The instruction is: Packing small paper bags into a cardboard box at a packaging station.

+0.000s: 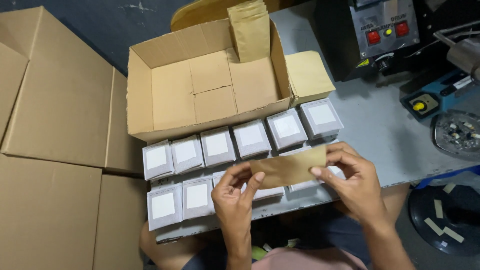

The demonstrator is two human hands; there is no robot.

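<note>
Above the worktop's near edge, left hand and right hand pinch a brown paper pouch by its ends, over the white-labelled packets; a loose pinch could drop it among them.

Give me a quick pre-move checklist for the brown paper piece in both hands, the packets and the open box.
1. Left hand pinches the brown paper piece at its left end: ok.
2. Right hand pinches its right end: ok.
3. Paper piece lifted clear above the grey packets: ok.
4. Packets lined up in rows on the table: ok.
5. Cardboard box open, only brown pouches standing at its back wall: ok.
6. Whether the paper piece is a flat strip or a folded pouch: cannot tell.
</note>
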